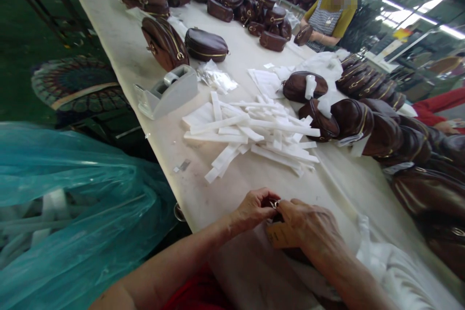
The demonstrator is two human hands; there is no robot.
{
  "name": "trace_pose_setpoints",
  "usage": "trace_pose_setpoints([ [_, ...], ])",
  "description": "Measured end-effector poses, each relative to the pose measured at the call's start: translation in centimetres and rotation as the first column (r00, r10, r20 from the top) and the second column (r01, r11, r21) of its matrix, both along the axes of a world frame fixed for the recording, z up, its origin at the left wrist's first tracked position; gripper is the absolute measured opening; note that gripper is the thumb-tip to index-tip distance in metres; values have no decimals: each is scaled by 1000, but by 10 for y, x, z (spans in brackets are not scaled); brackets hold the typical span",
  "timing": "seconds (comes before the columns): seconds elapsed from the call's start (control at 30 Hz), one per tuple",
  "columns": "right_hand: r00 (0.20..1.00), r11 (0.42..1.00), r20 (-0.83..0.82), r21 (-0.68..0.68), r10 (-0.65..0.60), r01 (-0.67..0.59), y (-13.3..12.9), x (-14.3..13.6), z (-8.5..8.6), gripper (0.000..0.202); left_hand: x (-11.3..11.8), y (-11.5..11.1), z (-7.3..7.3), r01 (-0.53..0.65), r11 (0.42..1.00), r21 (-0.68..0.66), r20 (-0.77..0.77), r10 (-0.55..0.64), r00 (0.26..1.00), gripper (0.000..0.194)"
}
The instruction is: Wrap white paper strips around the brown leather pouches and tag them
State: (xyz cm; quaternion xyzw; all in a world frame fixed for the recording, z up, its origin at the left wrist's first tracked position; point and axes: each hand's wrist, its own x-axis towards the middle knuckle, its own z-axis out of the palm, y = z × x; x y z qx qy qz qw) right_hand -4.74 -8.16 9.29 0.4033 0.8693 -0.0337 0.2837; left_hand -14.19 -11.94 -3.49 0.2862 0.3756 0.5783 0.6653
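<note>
My left hand [253, 210] and my right hand [308, 225] meet at the near table edge, fingers pinched together on a small metal zipper pull [275, 203] of a brown pouch [286, 247] mostly hidden under my right hand. A tan paper tag [278, 235] lies under my right palm. White wrapping paper [378, 261] spreads beneath and to the right of the pouch.
A pile of white paper strips [254, 131] lies mid-table, a grey tape dispenser [169, 91] to its left. Brown pouches [399, 140] crowd the right side and far end [236, 0]. A co-worker [329, 17] sits far right. A teal plastic bag [72, 213] is at the left.
</note>
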Motion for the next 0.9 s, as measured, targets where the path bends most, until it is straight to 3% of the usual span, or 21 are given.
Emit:
trace_pose_setpoints([
  [0.23,999,999,-34,-28,-33,32,-1,0,-1,14,4,4,-1,-69,996,-62,-30,68,997,18],
  [0.5,963,999,-266,24,-32,40,-2,12,-5,15,-22,-14,-6,-164,982,-94,-283,131,950,8],
  [0.67,958,998,-285,48,-18,33,-4,11,-11,10,-38,-29,7,-256,965,-58,-399,213,892,7],
  [0.9,979,994,-199,108,35,-14,-11,3,-18,21,-45,-34,30,-318,948,-14,-387,288,876,10],
])
